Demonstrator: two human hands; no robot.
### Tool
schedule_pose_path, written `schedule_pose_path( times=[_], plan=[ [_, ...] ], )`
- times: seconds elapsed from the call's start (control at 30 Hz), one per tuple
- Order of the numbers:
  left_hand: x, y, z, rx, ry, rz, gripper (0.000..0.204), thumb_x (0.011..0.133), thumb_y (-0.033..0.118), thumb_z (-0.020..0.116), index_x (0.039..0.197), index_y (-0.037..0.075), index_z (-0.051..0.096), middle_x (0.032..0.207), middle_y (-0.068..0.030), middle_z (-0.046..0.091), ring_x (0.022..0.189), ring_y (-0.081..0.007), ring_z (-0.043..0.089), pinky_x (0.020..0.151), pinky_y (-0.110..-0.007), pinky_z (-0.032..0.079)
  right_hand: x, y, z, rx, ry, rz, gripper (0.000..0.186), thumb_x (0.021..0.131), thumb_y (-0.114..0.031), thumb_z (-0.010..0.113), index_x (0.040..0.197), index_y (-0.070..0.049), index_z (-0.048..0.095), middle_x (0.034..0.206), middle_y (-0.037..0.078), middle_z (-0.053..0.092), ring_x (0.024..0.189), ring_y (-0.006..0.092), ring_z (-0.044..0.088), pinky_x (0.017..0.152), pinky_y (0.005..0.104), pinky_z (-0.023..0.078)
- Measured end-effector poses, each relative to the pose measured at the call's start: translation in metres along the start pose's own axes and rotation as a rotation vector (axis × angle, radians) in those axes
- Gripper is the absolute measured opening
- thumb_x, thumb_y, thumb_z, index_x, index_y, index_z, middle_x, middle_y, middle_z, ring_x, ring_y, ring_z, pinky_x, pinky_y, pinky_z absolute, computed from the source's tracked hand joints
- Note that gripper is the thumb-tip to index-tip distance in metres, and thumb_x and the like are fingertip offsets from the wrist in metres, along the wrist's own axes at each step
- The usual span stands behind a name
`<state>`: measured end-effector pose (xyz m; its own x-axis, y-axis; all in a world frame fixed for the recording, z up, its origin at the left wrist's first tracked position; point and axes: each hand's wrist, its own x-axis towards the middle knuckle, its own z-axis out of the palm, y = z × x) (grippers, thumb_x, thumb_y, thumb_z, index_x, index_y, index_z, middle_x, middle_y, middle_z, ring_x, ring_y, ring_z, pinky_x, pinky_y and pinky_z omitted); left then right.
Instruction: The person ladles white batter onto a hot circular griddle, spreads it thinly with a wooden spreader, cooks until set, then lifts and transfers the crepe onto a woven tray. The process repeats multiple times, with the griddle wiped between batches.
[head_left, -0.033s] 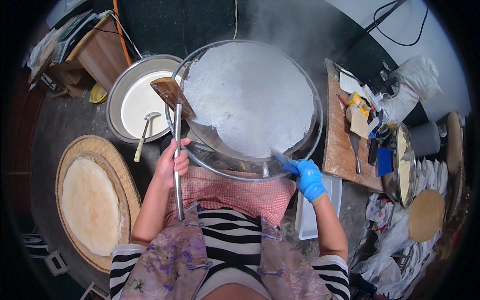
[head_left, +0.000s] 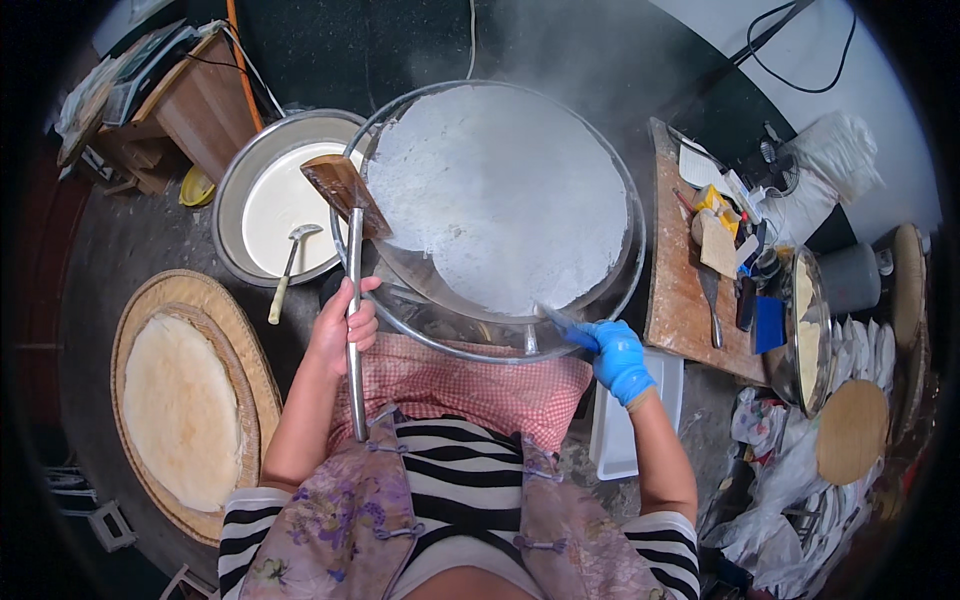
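Note:
In my bare left hand (head_left: pixel 343 325) is the metal handle of a wooden-bladed spreader (head_left: pixel 340 185), fingers wrapped round it. Its blade sits over the left rim of a large round griddle (head_left: pixel 400 265), near the batter pot. A thin white sheet of batter (head_left: pixel 500 190) covers most of the griddle, and steam rises from it. My right hand (head_left: pixel 618 358), in a blue glove, is closed on a blue scraper (head_left: pixel 570 327). The scraper's tip touches or nearly touches the sheet's near right edge; its contact is unclear.
Left of the griddle stands a metal pot (head_left: pixel 228 215) of white batter with a ladle (head_left: pixel 285 275) in it. A stack of pale flatbreads (head_left: pixel 180 410) lies on a round woven mat (head_left: pixel 262 400). To the right, a wooden board (head_left: pixel 675 270) carries tools, including a metal spatula (head_left: pixel 714 310).
The scraper in my right hand has shifted very slightly left along the sheet's near edge. My left hand and the spreader look unmoved.

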<state>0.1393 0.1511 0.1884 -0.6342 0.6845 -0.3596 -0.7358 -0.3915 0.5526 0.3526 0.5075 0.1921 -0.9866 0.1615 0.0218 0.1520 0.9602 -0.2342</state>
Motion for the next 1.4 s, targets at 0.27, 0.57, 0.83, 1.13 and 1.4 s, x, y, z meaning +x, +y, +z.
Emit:
schedule_pose_path(
  times=[0.27,0.57,0.83,1.13,1.4],
  plan=[
    [-0.006,0.004,0.002,0.044,0.03,0.024,0.042,0.096,0.04,0.036,0.115,0.005,0.047,0.055,0.0053,0.031,0.042,-0.0046,0.029,0.036,-0.02,0.027,0.04,0.069,-0.014,-0.082,0.266,0.348,0.038,0.068,0.005,0.053,0.098,-0.014,0.067,0.087,0.017,0.063,0.081,0.0354,0.059,0.073,0.0419,0.048],
    [-0.004,0.001,-0.004,0.042,0.021,0.01,0.041,0.096,0.041,0.036,0.114,0.006,0.047,0.055,0.0054,0.031,0.042,-0.0047,0.029,0.037,-0.02,0.027,0.014,0.053,0.015,-0.226,0.053,0.262,0.047,0.062,0.004,0.056,0.102,-0.017,0.065,0.081,0.014,0.06,0.075,0.0349,0.055,0.067,0.0425,0.046],
    [0.0,-0.001,-0.009,0.056,0.007,-0.003,0.041,0.095,0.042,0.037,0.114,0.006,0.049,0.054,0.0058,0.03,0.041,-0.0045,0.029,0.036,-0.02,0.028,-0.005,0.009,-0.015,0.025,-0.091,0.078,0.046,0.069,0.006,0.053,0.107,-0.017,0.064,0.09,0.014,0.063,0.081,0.0332,0.059,0.078,0.0388,0.045],
    [-0.008,0.004,-0.02,0.006,0.067,0.052,0.042,0.096,0.04,0.034,0.114,0.005,0.05,0.054,0.0055,0.031,0.04,-0.0044,0.028,0.035,-0.019,0.025,0.023,0.075,-0.031,0.152,0.121,0.456,0.037,0.072,0.005,0.051,0.104,-0.008,0.063,0.098,0.02,0.062,0.092,0.035,0.059,0.079,0.038,0.047],
    [-0.009,0.003,-0.015,0.173,0.147,0.166,0.019,0.093,0.02,0.047,0.106,0.007,0.051,0.052,0.0049,0.033,0.038,-0.0049,0.031,0.034,-0.02,0.028,0.085,0.136,-0.032,0.045,0.179,0.503,0.033,0.078,-0.002,0.05,0.107,-0.011,0.06,0.101,0.021,0.061,0.096,0.0363,0.058,0.082,0.0417,0.046]
  ],
)
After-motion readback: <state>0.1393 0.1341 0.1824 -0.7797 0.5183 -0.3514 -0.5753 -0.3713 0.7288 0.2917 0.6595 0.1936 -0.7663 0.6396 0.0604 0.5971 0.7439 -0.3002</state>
